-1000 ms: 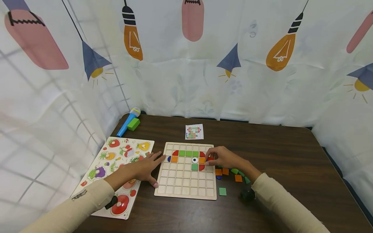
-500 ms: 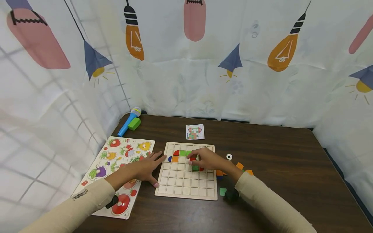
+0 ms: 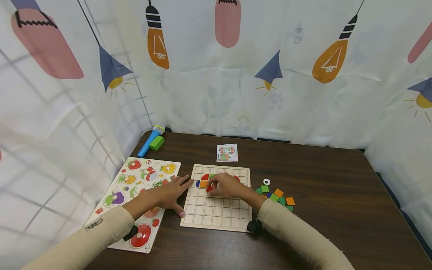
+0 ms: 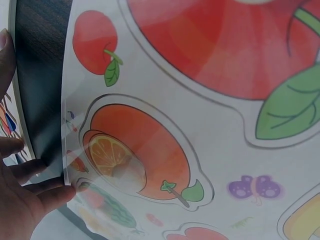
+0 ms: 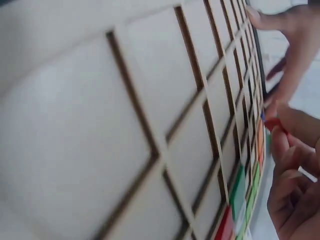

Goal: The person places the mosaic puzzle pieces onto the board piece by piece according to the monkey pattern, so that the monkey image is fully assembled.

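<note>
The right hand (image 3: 224, 186) has its grip clamped on a small red piece (image 3: 209, 188), pinched between thumb and fingertips over the left part of the grid board (image 3: 216, 215), just beside the orange tile (image 3: 203, 184); whether the piece touches the board cannot be told. A second ago this hand was at the board's right edge, and half a second ago it was nearer the middle. The left hand (image 3: 168, 195) stays at the board's left edge, grip apart, fingers spread, its forearm over the fruit board (image 3: 135, 180) left of the grid board. With the right forearm shifted leftward, more of the loose tiles (image 3: 274, 197) right of the board show on the bench (image 3: 314, 225), while the single green tile near the board's lower right is now hidden. Beyond the board's far edge, the picture card (image 3: 227, 152) lies as before.
</note>
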A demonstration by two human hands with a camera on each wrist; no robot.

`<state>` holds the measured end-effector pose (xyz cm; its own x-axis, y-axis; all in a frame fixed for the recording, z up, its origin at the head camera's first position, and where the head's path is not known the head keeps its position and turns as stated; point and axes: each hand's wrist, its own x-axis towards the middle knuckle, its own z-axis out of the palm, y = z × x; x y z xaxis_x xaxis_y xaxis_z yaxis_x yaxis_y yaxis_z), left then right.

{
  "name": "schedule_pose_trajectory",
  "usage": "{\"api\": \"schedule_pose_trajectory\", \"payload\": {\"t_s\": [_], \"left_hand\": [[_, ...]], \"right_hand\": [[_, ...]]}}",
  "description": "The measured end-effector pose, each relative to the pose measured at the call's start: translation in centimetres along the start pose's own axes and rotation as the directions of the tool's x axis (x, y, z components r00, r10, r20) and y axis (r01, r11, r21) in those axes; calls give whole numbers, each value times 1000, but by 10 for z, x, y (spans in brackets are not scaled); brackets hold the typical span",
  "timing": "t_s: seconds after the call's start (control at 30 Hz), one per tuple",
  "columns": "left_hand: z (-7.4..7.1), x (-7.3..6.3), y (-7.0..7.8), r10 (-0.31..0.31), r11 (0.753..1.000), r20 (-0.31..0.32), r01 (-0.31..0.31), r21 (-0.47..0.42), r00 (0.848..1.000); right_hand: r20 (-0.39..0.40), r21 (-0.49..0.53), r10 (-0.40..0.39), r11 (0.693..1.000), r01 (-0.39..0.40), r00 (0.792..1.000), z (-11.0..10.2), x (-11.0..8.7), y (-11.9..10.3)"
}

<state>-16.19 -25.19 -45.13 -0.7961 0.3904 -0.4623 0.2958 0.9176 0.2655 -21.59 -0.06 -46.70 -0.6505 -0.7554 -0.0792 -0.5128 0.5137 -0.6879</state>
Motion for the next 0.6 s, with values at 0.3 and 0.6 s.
{"api": "schedule_pose_trajectory", "payload": {"t_s": [0.3,0.6], "left_hand": [[0,1,0,-5,1000,-2,5,5,1000],[1,1,-1,-1,1000,-5,1,3,1000]], "right_hand": [[-45,-1,119,993,-119,992,18,10,-9],[-64,-21,150,988,-152,987,24,9,-9]]}}
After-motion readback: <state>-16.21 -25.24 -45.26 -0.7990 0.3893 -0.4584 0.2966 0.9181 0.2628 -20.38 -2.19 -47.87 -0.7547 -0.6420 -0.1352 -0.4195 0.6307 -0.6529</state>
